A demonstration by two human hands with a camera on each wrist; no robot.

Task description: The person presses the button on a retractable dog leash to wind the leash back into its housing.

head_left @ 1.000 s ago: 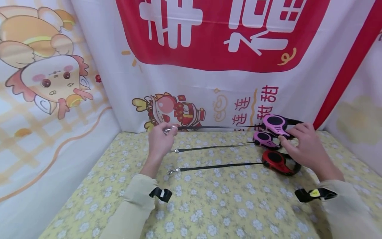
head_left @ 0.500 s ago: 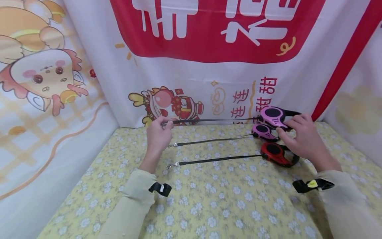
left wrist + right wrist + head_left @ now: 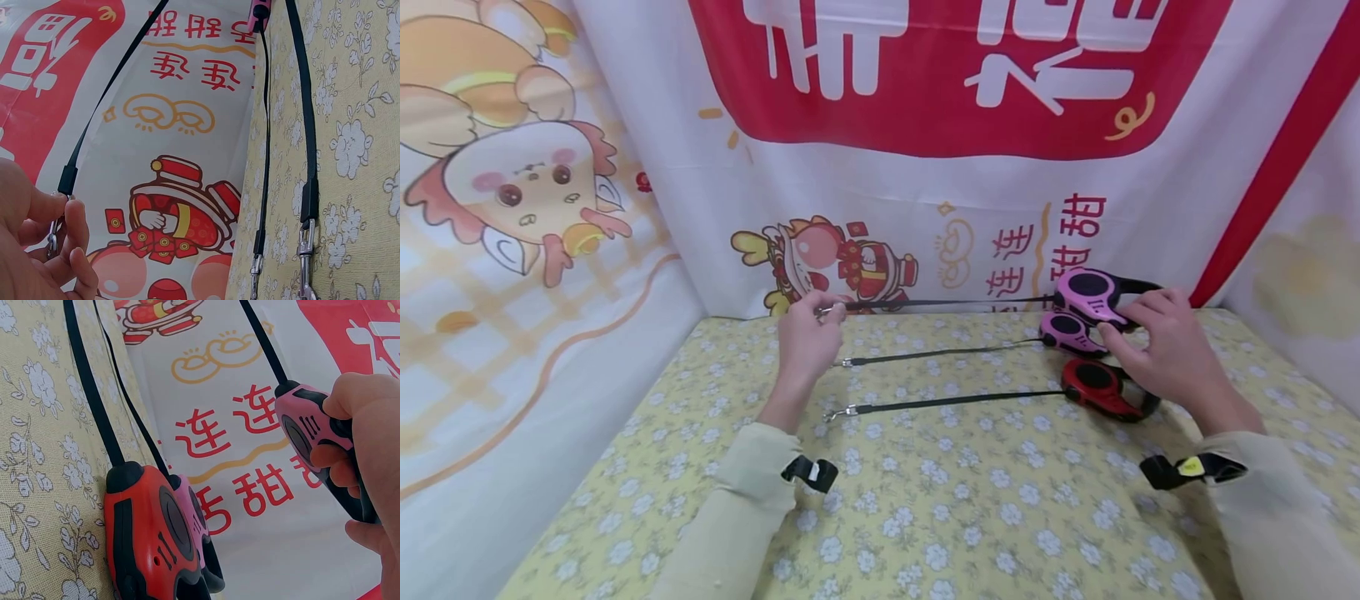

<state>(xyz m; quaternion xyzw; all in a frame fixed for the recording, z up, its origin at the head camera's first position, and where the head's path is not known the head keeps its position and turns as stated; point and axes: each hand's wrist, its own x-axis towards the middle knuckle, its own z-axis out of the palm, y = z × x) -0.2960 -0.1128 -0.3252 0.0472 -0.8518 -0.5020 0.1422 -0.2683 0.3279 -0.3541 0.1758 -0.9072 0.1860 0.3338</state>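
Observation:
My right hand [image 3: 1172, 354] grips the handle of a pink retractable dog leash [image 3: 1086, 294], raised off the table in front of the backdrop. Its black strap [image 3: 94, 119] stretches taut leftward to my left hand [image 3: 807, 337], which pinches the metal clip [image 3: 55, 236] between thumb and fingers. Below the raised leash lies a smaller-looking pink leash [image 3: 1067, 332], its strap [image 3: 940, 352] pulled out to the left. Nearest me is a red leash [image 3: 153, 531], whose strap [image 3: 962, 400] ends in a silver clip [image 3: 305, 256].
A flowered yellow cloth [image 3: 925, 500] covers the table. At its far edge hangs a white and red printed backdrop [image 3: 955, 117], and another printed cloth [image 3: 527, 250] hangs along the left side. Black bands [image 3: 808, 472] sit on both sleeves.
The head view has shifted slightly. Both hands keep their hold on the raised pink leash, with its strap stretched between them; the two leashes on the table stay where they lie.

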